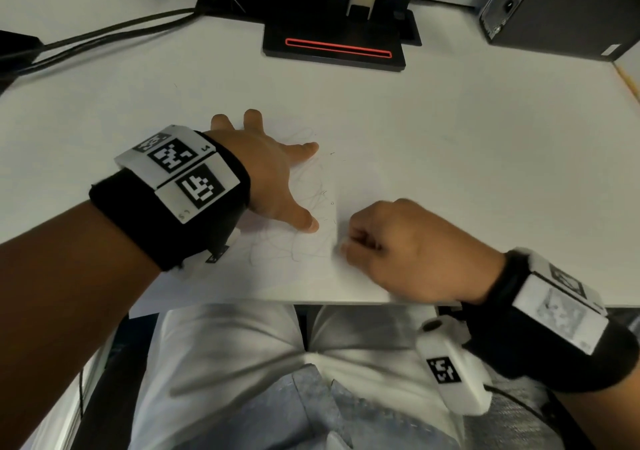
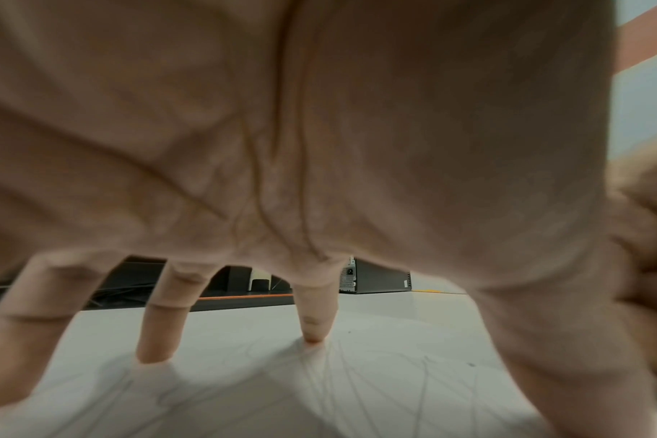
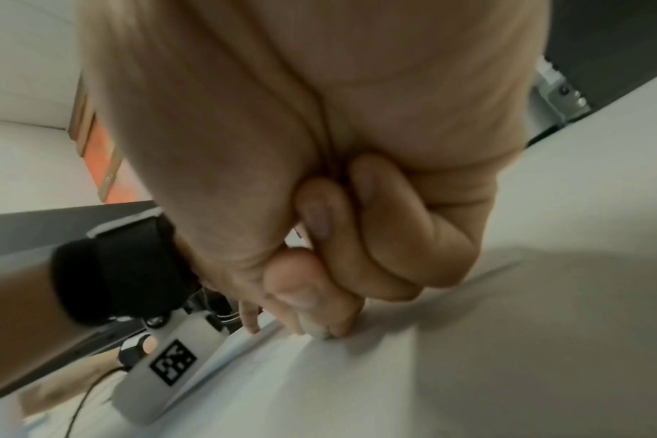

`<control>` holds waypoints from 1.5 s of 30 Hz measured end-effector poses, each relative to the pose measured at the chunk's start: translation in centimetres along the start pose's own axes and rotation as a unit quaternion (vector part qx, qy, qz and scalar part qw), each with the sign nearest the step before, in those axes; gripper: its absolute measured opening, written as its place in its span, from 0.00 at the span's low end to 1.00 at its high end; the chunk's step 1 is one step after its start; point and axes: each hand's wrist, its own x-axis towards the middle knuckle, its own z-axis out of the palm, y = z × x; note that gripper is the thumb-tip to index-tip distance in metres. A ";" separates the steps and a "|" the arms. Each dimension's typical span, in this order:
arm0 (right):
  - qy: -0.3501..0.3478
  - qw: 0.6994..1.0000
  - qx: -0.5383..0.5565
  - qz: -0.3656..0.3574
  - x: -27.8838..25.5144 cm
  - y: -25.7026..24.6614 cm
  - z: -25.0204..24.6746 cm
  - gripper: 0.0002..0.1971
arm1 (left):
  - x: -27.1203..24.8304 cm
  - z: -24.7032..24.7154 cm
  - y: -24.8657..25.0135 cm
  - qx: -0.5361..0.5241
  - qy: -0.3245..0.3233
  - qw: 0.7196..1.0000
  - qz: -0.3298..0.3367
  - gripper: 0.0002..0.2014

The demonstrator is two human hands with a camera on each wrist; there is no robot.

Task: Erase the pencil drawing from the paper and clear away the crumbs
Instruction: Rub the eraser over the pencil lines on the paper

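Currently: white paper sheet (image 1: 304, 276) with grey pencil scribble (image 1: 311, 186) lies flat on white bench (image 1: 485, 138). Left hand (image 1: 273, 176), fingers spread, pins it. Right hand (image 1: 408, 249) pinches a small pale eraser (image 3: 321, 333), scribble immediately left, nearer this hand.

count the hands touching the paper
2. The left hand is spread flat on the paper; the right hand, to its right, pinches a small eraser against it.
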 end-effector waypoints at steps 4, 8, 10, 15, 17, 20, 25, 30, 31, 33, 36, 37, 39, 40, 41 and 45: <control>0.022 0.999 0.007 0.044 0.8 1.4 -1.2 0.16 | -0.1 -0.1 0.0 0.000 0.002 1.000 -0.001 0.57; 0.010 1.000 -0.015 0.012 0.3 0.3 -0.2 0.16 | 0.0 -0.1 0.0 -0.004 0.003 1.000 -0.003 0.57; -0.015 1.000 -0.009 0.004 -0.2 -0.2 0.0 0.17 | 0.0 -0.1 0.0 -0.001 0.002 1.000 -0.003 0.58; 0.040 0.998 0.001 0.051 0.6 1.8 -1.2 0.16 | -0.1 -0.2 0.1 -0.003 0.005 1.000 -0.005 0.57; 0.012 1.000 -0.005 0.012 0.1 0.7 -0.3 0.16 | -0.1 -0.1 0.0 -0.003 0.005 1.000 -0.005 0.57; -0.009 1.000 0.003 0.017 -0.1 0.7 -0.4 0.15 | 0.0 0.0 0.0 0.000 0.004 1.000 -0.005 0.58; 0.032 0.999 0.008 0.042 0.2 1.5 -0.8 0.15 | -0.1 -0.1 0.0 -0.002 0.008 1.000 -0.005 0.57; 0.011 0.999 0.013 0.044 0.0 1.9 -0.9 0.16 | -0.1 0.0 -0.1 0.004 0.004 1.000 -0.004 0.57; 0.028 0.998 0.018 0.060 0.2 2.3 -1.2 0.16 | -0.2 0.0 0.0 0.002 0.004 1.000 -0.005 0.57; 0.041 0.997 0.019 0.056 0.1 2.5 -1.2 0.16 | -0.2 -0.1 0.0 0.002 0.004 1.000 -0.006 0.57; -0.001 1.000 0.015 0.016 -0.7 1.4 -0.3 0.17 | -0.2 0.0 -0.1 0.003 0.002 1.000 -0.005 0.57; -0.008 1.000 0.022 0.020 -0.7 1.5 -0.3 0.18 | -0.2 0.0 -0.1 0.002 0.001 1.000 -0.006 0.57; 0.002 0.998 0.032 0.048 -0.5 2.3 -0.8 0.18 | -0.2 0.0 -0.1 -0.002 0.001 1.000 -0.008 0.57; 0.010 0.998 0.034 0.061 -0.3 2.7 -1.0 0.18 | -0.3 0.0 -0.1 -0.003 0.005 1.000 -0.008 0.57; 0.015 0.997 0.037 0.069 -0.2 2.9 -1.2 0.17 | -0.5 0.0 0.0 -0.001 0.009 1.000 -0.006 0.57; 0.026 0.995 0.055 0.079 -0.6 3.3 -1.1 0.17 | -1.1 1.2 0.1 -0.006 0.044 0.998 0.045 0.46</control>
